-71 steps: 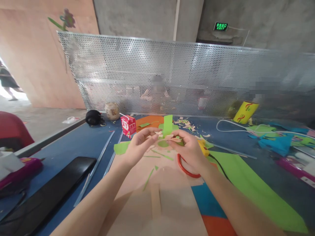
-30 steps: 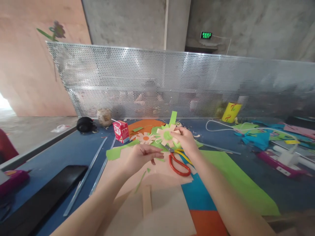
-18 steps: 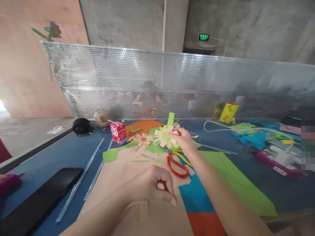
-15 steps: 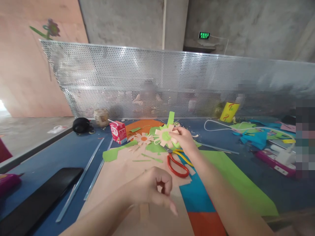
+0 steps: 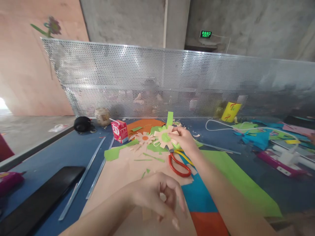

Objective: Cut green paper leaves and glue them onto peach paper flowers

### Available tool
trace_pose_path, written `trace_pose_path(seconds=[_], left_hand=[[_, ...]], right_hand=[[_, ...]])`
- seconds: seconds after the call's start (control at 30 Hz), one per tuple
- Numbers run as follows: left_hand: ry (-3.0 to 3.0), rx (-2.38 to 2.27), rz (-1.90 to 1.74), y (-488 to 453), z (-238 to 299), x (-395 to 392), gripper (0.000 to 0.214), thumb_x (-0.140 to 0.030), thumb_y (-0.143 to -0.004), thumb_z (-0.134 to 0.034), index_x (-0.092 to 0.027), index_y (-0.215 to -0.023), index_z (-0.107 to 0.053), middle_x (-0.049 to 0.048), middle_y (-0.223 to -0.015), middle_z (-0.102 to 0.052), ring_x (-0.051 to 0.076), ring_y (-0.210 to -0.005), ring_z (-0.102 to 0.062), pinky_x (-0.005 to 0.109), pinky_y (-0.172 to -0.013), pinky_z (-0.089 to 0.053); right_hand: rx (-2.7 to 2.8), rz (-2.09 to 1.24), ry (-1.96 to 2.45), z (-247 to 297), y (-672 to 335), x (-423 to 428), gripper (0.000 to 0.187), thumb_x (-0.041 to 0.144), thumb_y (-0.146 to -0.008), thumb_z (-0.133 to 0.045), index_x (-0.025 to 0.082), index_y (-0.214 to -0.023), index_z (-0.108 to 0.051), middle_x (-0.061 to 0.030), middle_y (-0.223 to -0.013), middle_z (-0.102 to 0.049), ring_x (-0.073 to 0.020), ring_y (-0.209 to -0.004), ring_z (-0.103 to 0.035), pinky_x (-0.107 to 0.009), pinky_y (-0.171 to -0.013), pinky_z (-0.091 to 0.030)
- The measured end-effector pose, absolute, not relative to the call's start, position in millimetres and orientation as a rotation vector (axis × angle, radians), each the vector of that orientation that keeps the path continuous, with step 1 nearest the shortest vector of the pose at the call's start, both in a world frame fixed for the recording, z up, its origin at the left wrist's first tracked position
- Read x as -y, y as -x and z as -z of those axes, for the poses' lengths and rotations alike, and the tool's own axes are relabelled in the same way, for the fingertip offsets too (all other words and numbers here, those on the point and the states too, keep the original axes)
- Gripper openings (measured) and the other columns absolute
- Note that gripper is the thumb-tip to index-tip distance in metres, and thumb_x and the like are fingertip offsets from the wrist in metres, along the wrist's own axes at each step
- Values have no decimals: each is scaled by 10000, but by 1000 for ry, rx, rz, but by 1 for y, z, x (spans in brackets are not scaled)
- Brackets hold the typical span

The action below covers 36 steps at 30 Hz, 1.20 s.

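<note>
My right hand [image 5: 185,140] pinches a petal at the right side of a pale peach paper flower [image 5: 159,135] with a green centre. Green paper shows behind this flower, and a green strip [image 5: 170,119] sticks up at its back. Just below lies a pair of scissors [image 5: 180,167] with red and yellow handles, blades partly hidden under the flower. My left hand [image 5: 157,193] hovers over the large peach sheet [image 5: 118,183], fingers loosely bent and apart, holding nothing visible. A second peach flower [image 5: 145,138] with an orange centre lies to the left of the held one.
A pink drink carton [image 5: 119,131] stands at the back left, near a jar [image 5: 102,116] and a black round object [image 5: 82,125]. Clear glue sticks [image 5: 82,178] lie beside a black slab [image 5: 46,196]. Green sheets [image 5: 236,177], a power strip [image 5: 280,162] and a white cable are at right.
My left hand's fingers have loosened and spread from a tighter curl. The right hand keeps the flower in nearly the same place. The whole view has shifted slightly.
</note>
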<state>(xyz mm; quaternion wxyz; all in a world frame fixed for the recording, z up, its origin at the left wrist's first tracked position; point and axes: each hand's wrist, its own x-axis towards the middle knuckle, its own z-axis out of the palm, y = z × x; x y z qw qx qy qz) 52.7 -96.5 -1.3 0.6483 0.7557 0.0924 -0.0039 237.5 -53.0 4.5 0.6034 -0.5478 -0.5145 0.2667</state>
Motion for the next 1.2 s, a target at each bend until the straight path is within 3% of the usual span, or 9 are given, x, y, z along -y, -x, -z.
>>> trace_pose_path(seconds=[0.13,0.2,0.3,0.4,0.47,0.6,0.87,1.07,1.2], left_hand=[[-1868,-106,-192,-54,-4,95,439,-254,-626,-661,-248,-1055,-570,44,-1056,-578,139,-831,-551,276,-727,-450],[-1917,-157,-334,-55,-6,92,462,-239,-600,-681,-244,-1046,-559,36,-963,-599,145,-834,-544,279,-731,-444],[-1903,-430,-590,-54,-4,82,171,-308,-730,-549,-177,-836,-579,-17,-605,-520,77,-528,-472,197,-486,-406],[-1877,-658,-1151,-51,-3,66,170,-330,-799,-437,-177,-790,-510,-11,-643,-498,77,-545,-458,198,-490,-390],[-1898,-793,-1540,-47,-3,54,279,-315,-714,-567,-197,-949,-473,14,-790,-540,122,-728,-511,254,-650,-423],[-2195,-920,-1425,-41,-2,37,476,-341,-612,-663,-212,-1033,-482,58,-1054,-554,194,-967,-499,327,-818,-377],[-2156,-883,-1211,-44,4,35,175,-334,-727,-542,-186,-804,-597,21,-779,-616,152,-737,-546,259,-648,-406],[-2117,-1018,-1367,-41,8,25,210,-383,-704,-550,-178,-655,-554,-13,-601,-548,124,-602,-498,229,-552,-370],[-2068,-1205,-1448,-40,15,14,228,-410,-698,-542,-184,-725,-552,-30,-572,-523,121,-570,-490,225,-538,-362]], right_hand=[[1207,-623,1261,-5,-237,53,205,293,-577,-618,152,-707,-545,14,-653,-545,-117,-584,-501,-231,-549,-383],[1218,-636,1240,-5,-236,54,203,293,-585,-617,154,-711,-539,19,-644,-538,-110,-567,-493,-228,-539,-380],[1263,-637,1202,-8,-233,57,183,283,-605,-612,159,-711,-531,27,-634,-533,-104,-561,-493,-226,-544,-382],[1345,-613,1148,-13,-228,62,157,262,-619,-614,165,-708,-528,28,-655,-538,-107,-604,-512,-225,-575,-391],[1395,-622,1116,-15,-225,66,144,251,-627,-614,172,-692,-513,36,-644,-525,-102,-599,-509,-215,-560,-388],[1477,-780,1038,-17,-219,74,140,264,-663,-597,182,-718,-497,30,-669,-532,-101,-596,-515,-211,-532,-397],[1659,-777,1050,-13,-216,74,157,307,-700,-574,194,-795,-520,-2,-796,-565,-132,-724,-548,-259,-646,-427],[1580,-23,1244,-12,-219,72,255,329,-712,-560,220,-937,-510,-61,-1032,-557,-218,-1013,-486,-411,-891,-317],[1511,275,1179,-23,-220,80,156,226,-734,-515,200,-888,-502,-80,-1020,-556,-216,-1022,-486,-415,-916,-303]])
